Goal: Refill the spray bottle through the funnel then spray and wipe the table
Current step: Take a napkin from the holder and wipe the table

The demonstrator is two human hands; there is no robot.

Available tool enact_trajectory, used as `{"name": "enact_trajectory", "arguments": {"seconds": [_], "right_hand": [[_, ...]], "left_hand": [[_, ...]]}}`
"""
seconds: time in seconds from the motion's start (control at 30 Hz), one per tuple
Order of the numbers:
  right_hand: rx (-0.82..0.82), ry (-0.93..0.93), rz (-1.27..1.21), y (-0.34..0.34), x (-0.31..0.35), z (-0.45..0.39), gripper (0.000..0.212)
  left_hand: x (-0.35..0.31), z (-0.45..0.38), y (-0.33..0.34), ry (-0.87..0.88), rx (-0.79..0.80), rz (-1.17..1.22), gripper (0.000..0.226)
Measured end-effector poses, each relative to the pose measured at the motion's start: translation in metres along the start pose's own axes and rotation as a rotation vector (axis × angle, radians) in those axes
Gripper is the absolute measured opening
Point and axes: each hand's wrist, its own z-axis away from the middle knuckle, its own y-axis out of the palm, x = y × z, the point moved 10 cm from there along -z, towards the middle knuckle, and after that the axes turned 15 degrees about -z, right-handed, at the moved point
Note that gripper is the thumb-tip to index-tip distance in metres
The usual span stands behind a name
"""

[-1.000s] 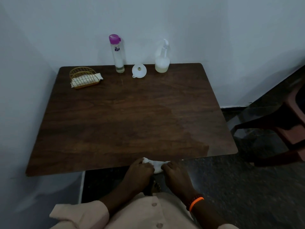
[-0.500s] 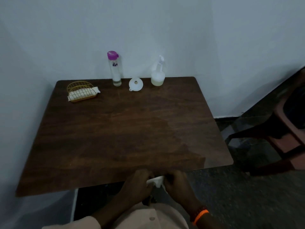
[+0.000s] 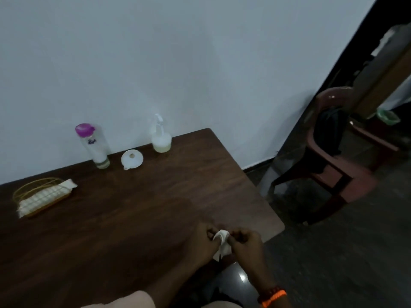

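A small white cloth [image 3: 222, 242] is pinched between both hands at the near edge of the table [image 3: 138, 218], at about five o'clock. The left hand [image 3: 205, 240] has its fingers curled in, thumb and fingertips closed on the cloth's left side; the right hand [image 3: 246, 243] (an orange band at its wrist) is likewise curled tight on the right side. By the wall, at about twelve o'clock, the spray bottle [image 3: 160, 136] is stood upright, with the funnel [image 3: 132, 159] lying just to its left and a purple-capped bottle [image 3: 94, 146] beyond that. A wire basket [image 3: 41, 196] is set at ten o'clock.
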Motion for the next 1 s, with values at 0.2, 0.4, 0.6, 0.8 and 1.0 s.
{"name": "enact_trajectory", "arguments": {"seconds": [0.2, 0.4, 0.6, 0.8, 1.0], "right_hand": [[-0.158, 0.007, -0.053, -0.050, 0.012, -0.044, 0.017], [-0.151, 0.032, -0.097, -0.096, 0.016, -0.123, 0.026], [-0.119, 0.055, -0.142, -0.148, 0.024, -0.233, 0.024], [-0.063, 0.078, -0.107, -0.167, 0.015, -0.355, 0.033], [0.097, 0.100, -0.090, -0.120, -0.007, -0.459, 0.046]], "left_hand": [[-0.029, -0.061, 0.046, -0.057, 0.007, 0.106, 0.047], [-0.085, -0.125, 0.086, -0.114, 0.037, 0.178, 0.075], [-0.161, -0.214, 0.123, -0.128, 0.242, 0.095, 0.020], [-0.204, -0.309, 0.128, -0.137, 0.086, 0.039, 0.023], [-0.187, -0.389, 0.133, -0.334, 0.020, 0.081, 0.021]]}}
